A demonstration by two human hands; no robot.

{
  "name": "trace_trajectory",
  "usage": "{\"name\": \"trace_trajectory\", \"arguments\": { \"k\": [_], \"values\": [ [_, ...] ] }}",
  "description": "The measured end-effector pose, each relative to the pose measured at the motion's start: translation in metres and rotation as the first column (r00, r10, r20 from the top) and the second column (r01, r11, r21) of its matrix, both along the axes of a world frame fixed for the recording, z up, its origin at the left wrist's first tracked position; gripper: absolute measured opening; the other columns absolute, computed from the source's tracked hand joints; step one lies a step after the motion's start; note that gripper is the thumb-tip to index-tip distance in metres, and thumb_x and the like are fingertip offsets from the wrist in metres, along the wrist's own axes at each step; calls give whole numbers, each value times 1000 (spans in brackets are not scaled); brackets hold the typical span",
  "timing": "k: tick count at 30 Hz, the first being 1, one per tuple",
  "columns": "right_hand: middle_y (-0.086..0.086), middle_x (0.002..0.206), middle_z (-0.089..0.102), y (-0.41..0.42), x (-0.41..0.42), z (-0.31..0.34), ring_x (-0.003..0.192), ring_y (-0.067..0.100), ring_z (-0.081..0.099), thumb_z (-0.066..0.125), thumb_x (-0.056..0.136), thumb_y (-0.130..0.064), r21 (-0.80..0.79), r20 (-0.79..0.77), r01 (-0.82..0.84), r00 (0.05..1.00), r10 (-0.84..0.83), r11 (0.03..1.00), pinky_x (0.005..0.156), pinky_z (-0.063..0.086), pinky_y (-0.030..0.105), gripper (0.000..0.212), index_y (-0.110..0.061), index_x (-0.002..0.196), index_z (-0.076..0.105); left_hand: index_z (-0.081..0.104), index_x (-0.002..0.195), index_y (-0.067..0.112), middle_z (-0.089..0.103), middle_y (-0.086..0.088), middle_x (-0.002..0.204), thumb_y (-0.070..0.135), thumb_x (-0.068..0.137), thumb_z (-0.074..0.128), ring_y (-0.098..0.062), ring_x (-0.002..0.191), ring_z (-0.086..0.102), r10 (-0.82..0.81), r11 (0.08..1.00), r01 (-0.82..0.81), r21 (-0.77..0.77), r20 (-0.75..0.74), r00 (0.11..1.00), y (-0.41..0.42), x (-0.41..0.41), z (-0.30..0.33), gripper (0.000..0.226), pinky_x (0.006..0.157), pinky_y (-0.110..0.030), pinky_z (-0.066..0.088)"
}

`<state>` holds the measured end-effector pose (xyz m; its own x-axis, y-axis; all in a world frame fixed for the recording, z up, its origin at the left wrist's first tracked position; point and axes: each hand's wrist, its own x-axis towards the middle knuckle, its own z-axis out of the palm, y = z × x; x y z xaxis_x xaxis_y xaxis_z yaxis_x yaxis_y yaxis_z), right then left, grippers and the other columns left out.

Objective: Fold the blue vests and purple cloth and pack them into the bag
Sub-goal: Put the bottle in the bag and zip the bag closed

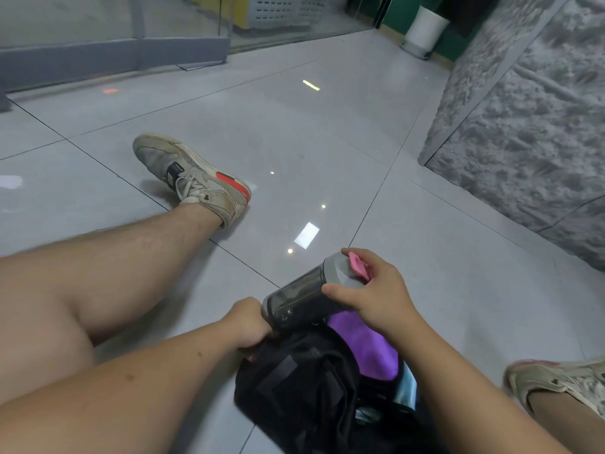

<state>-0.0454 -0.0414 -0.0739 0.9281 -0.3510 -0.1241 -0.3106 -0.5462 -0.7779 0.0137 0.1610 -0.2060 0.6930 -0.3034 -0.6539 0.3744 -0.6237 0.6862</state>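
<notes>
A black bag [304, 385] lies on the grey tiled floor between my legs. The purple cloth [363, 345] shows inside its open mouth, with a strip of blue fabric [407, 388] beside it at the right edge. My left hand [248, 326] grips the bag's rim at the opening. My right hand [376, 296] holds a dark see-through bottle [301, 296] with a grey lid and pink tab, tilted with its base at the bag's mouth.
My left leg stretches over the floor to a worn sneaker [193, 178]. My right sneaker [556, 381] sits at the right edge. A grey rough stone wall [530, 126] rises on the right. A white bin [424, 29] stands at the back by a glass partition.
</notes>
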Motion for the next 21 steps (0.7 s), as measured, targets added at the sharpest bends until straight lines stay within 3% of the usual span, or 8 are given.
{"name": "trace_trajectory", "arguments": {
  "k": [4,8,13,17,19,21],
  "values": [
    [-20,106,72,0,-2,4,98,2,70,95,54,-45,-32,-31,-35,999,34,999,95,60,36,69,-42,118,69,55,61,9,58,-15,56,-7,78,52,-30,37,59,87,996,-89,9,116,989,6,2,-3,24,39,-29,48],
    [-21,100,70,-3,-2,14,92,1,68,97,63,-37,-96,-70,-108,992,102,989,89,58,29,60,-41,115,68,67,68,-1,63,-19,62,-2,86,61,-35,49,67,82,997,-81,-13,131,988,8,6,-3,18,48,-40,61],
    [-17,105,68,7,-3,11,96,0,64,93,64,-43,-184,-167,-191,973,161,964,82,51,22,59,-37,115,66,66,76,-3,64,-17,65,18,95,74,-34,54,66,159,986,-154,-59,89,983,4,10,-5,29,48,-33,56],
    [-17,97,67,18,-7,10,88,1,63,94,67,-41,-157,-173,-150,977,123,976,72,51,17,49,-35,104,63,64,70,13,67,-6,75,25,95,66,-28,76,67,-57,996,31,80,338,939,0,9,-1,27,65,-29,53],
    [-17,97,69,27,-11,4,90,3,65,94,65,-41,-142,-146,-116,985,95,983,77,53,19,51,-35,107,66,70,78,12,70,-5,80,24,95,62,-25,81,67,-98,993,67,94,374,922,2,11,2,23,71,-30,54],
    [-16,106,67,36,-15,-5,97,5,65,92,62,-45,-179,-113,-121,988,102,976,87,55,25,62,-36,118,67,71,78,10,70,-6,77,23,95,63,-23,77,66,-76,996,56,62,386,920,4,15,2,23,67,-28,52]
  ]
}}
